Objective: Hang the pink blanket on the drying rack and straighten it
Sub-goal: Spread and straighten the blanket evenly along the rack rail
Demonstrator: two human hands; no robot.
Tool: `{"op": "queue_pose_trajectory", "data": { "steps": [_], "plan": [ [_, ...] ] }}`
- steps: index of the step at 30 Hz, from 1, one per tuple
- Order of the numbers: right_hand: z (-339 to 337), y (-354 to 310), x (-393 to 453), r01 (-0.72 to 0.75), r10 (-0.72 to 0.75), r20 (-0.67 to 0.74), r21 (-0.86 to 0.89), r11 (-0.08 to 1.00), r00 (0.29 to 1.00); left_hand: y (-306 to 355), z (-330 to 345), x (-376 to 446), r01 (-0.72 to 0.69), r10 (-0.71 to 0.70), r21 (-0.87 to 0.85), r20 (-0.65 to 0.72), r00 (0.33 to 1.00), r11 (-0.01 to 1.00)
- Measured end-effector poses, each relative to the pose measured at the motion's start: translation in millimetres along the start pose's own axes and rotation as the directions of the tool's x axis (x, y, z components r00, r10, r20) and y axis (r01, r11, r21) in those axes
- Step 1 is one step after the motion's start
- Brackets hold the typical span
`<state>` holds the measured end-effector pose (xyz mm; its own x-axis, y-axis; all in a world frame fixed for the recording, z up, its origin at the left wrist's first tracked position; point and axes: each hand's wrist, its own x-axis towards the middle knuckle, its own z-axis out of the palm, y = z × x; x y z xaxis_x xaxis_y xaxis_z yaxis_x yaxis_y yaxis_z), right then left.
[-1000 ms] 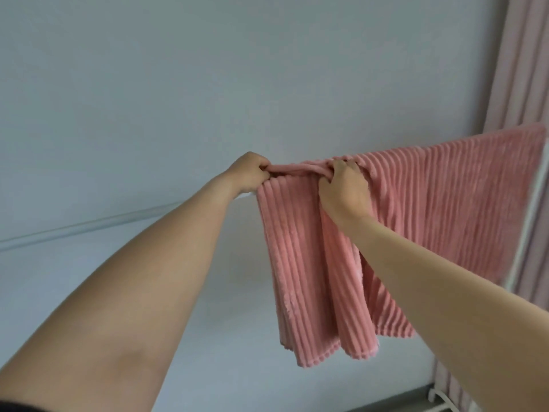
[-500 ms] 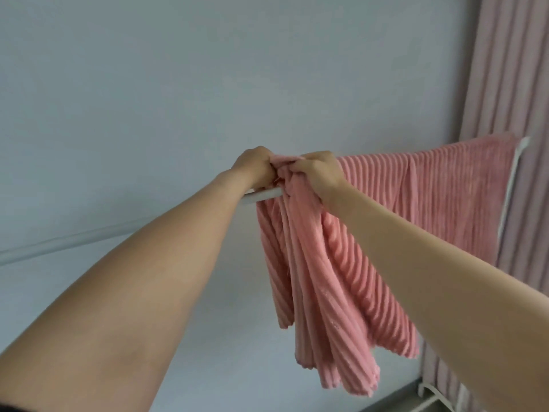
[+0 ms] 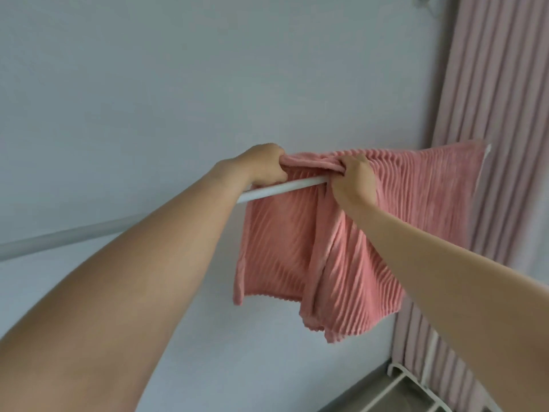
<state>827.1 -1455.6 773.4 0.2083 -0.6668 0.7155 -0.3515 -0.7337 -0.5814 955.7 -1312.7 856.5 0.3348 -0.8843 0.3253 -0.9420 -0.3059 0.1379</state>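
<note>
The pink ribbed blanket (image 3: 416, 203) hangs over the white top bar (image 3: 285, 188) of the drying rack, spread toward the right end post. My left hand (image 3: 264, 166) grips the bunched left top edge above the bar. About a hand's width to the right, my right hand (image 3: 355, 181) clutches a fold of the same edge. Between my hands the blanket is lifted off the bar, and its rear layer hangs behind the bar. The lower hem hangs in uneven folds.
A pale wall stands close behind the rack. Pink pleated curtains (image 3: 499, 114) hang at the right. The bare bar runs on to the left (image 3: 59, 237). The rack's white base frame (image 3: 416, 382) sits on the grey floor at the bottom right.
My hands were pressed together on the bunched edge; now they have drawn apart, the left pulling the edge leftward. The bar shows between them, and the blanket has spread wider.
</note>
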Motion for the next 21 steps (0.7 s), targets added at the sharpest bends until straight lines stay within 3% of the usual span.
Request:
{"op": "queue_pose_trajectory", "data": {
  "steps": [3, 4, 7, 8, 11, 12, 17, 21],
  "plan": [
    [-9, -45, 3, -0.289, 0.304, -0.050, 0.197, 0.937, 0.951, -8, 14, 2, 0.086, -0.085, -0.015, 0.081, 0.993, 0.996],
    [-10, -64, -1, -0.262, 0.284, -0.057, 0.247, 0.933, 0.957, -9, 17, 1, 0.083, -0.083, 0.001, 0.051, 0.995, 0.997],
    [-10, -108, -29, 0.109, -0.131, 0.039, 0.362, 0.926, 0.991, -13, 21, 1, -0.022, 0.029, 0.067, -0.092, 0.995, 0.997],
    [-8, -108, -35, 0.138, -0.172, 0.063, 0.365, 0.921, 0.983, -14, 20, -1, -0.056, 0.058, 0.015, -0.129, 0.990, 0.998],
    [-9, -82, -41, -0.007, 0.010, -0.007, 0.314, 0.950, 1.000, -19, 13, -9, -0.095, 0.039, -0.358, -0.160, 0.986, 0.929],
    [-9, -71, -45, -0.047, 0.060, -0.043, 0.258, 0.965, 0.997, -21, 12, -12, -0.110, 0.039, -0.405, -0.179, 0.983, 0.908],
    [9, -46, -76, 0.038, -0.048, 0.066, 0.141, 0.989, 0.997, -21, 10, -29, -0.045, -0.019, -0.204, -0.302, 0.953, 0.978],
    [15, -37, -82, 0.006, -0.014, 0.156, 0.048, 0.999, 0.988, -21, 3, -48, -0.017, 0.003, -0.048, -0.278, 0.961, 0.999]
  ]
}}
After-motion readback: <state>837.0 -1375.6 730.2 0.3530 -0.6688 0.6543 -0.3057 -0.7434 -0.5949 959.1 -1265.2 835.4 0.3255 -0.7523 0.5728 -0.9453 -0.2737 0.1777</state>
